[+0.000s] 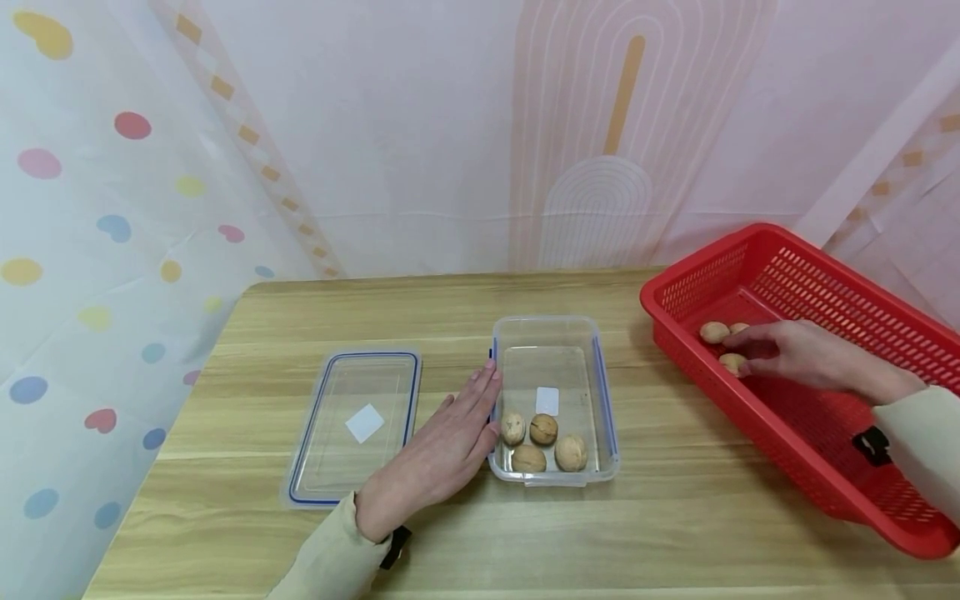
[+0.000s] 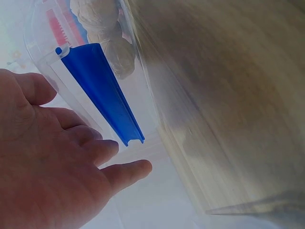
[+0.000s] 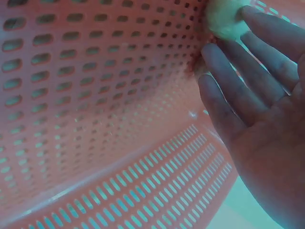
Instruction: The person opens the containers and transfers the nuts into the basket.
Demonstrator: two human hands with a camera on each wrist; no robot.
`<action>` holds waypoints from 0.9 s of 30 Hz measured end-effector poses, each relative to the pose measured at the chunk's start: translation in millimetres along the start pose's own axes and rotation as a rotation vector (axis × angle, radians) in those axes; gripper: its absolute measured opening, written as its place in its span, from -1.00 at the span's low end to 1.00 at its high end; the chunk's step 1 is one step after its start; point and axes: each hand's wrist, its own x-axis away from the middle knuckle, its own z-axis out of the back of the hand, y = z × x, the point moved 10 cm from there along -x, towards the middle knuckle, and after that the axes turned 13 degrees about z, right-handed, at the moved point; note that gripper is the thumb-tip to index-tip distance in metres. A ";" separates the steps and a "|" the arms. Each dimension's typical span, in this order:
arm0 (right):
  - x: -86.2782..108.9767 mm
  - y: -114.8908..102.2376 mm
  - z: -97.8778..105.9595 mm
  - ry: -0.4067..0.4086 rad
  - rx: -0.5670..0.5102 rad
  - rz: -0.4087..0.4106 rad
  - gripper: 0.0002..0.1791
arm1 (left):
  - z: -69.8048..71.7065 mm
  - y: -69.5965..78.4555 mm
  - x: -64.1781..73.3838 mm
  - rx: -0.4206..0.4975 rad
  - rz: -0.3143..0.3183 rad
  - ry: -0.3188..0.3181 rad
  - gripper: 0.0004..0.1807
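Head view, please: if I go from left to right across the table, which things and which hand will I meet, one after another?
Lid → left hand → clear box with four walnuts → red basket.

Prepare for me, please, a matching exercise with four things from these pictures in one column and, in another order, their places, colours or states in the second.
Column one
1. Lid
2. Basket
3. Left hand
4. Right hand

Column two
A. placed at the side wall of the clear container
B. lying flat, with a blue line near its border
C. thumb and fingers at a walnut
D. red, with many holes

Right pairs: 1-B, 2-D, 3-A, 4-C
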 end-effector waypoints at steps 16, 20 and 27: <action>29.2 -28.9 39.6 0.104 0.100 -0.072 -0.54 | 0.2 -1.8 -1.4 0.009 0.005 -0.013 -0.33; 39.8 -45.0 52.6 0.226 0.132 -0.025 -0.58 | 0.4 -3.1 -2.5 0.019 0.007 -0.027 -0.32; 60.5 -74.2 73.6 0.453 0.175 0.016 -0.63 | 1.8 -4.6 -4.0 0.071 -0.007 -0.050 -0.34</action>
